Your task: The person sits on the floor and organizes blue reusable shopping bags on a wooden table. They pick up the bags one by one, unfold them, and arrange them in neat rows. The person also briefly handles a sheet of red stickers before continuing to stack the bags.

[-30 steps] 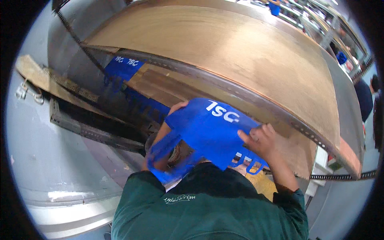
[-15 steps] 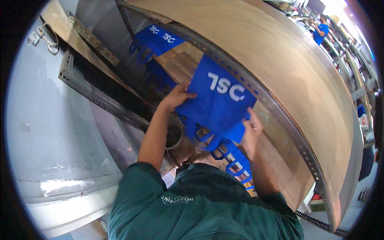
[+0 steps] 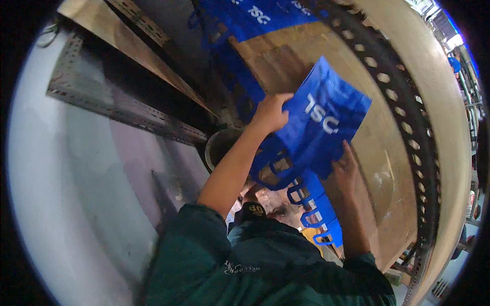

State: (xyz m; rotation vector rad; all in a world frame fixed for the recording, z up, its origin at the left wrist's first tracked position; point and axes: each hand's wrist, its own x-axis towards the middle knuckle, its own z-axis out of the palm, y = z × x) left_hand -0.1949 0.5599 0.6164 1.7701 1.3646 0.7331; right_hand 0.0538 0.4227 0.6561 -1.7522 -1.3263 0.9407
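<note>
A blue tote bag (image 3: pixel 324 109) with white lettering is lifted above a plywood board, tilted, its far edge curling up. My left hand (image 3: pixel 271 113) is closed on the bag's left edge, thumb on the printed face. My right hand (image 3: pixel 348 171) is at the bag's lower right edge with fingers apart, the index finger stretched along the blue fabric; the hand is partly shadowed. Blue handles (image 3: pixel 273 176) hang from the bag's near side. Below it, more blue tote bags (image 3: pixel 321 196) lie in an overlapping row with their handles toward me.
Further printed blue bags (image 3: pixel 270 20) lie at the far end of the plywood board (image 3: pixel 385 178). A perforated metal rail (image 3: pixel 408 127) curves along the right, beneath a higher wooden top (image 3: pixel 439 76). Another perforated metal beam (image 3: pixel 117 109) and a round dark container (image 3: pixel 217 145) stand at left.
My view has shifted closer to the shelf. The tote bag has moved and turned, and its far edge now curls. My right hand's fingers have spread at its edge; the left keeps its hold.
</note>
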